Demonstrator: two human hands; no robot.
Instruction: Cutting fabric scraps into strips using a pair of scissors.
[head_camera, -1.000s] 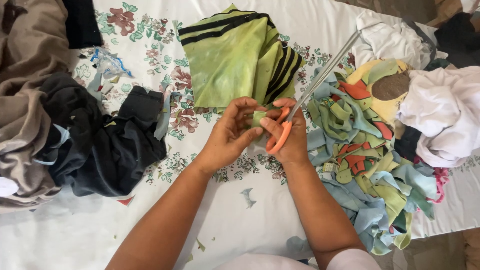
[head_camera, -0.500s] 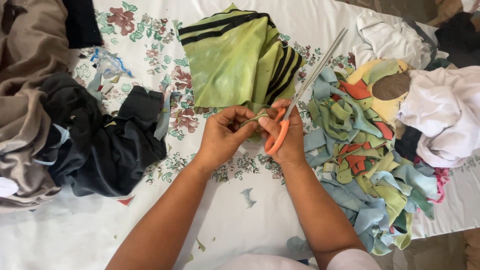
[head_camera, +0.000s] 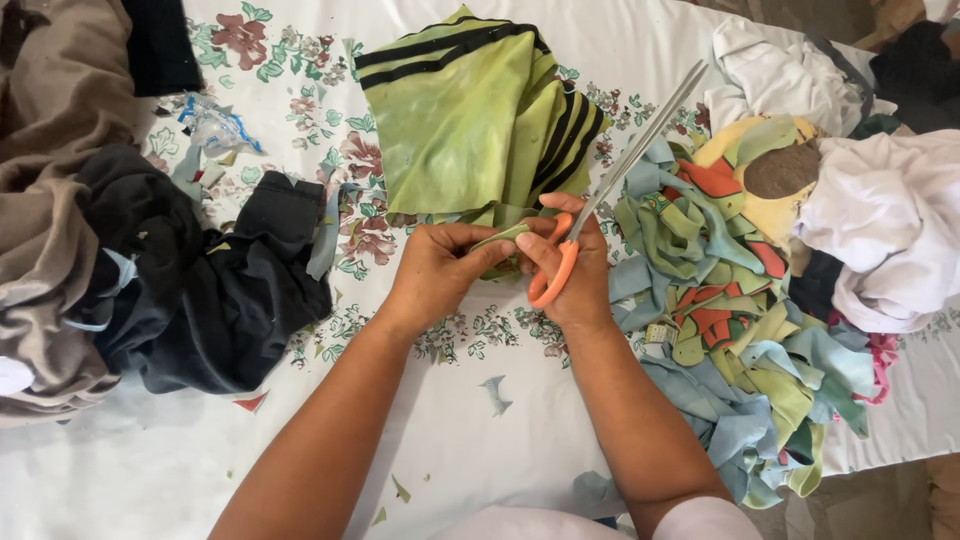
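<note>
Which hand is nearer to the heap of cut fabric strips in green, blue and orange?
Right. The right hand, holding orange-handled scissors, sits at the edge of the heap of cut fabric strips. The left hand lies farther off, on the right hand's other side.

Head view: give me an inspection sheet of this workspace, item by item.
Surface: white floral cloth covers the table, with small fabric scraps.
Job's things: orange-handled scissors, blades pointing up and away; small green strip; folded green fabric with black stripes.
Clutter: pile of cut coloured pieces at right; dark garments and brown cloth at left; white cloth at far right.
Grippers: left hand pinches the strip; right hand holds the scissors.
Cables: nothing seen.
Surroundings: floor at the corners only.
</note>
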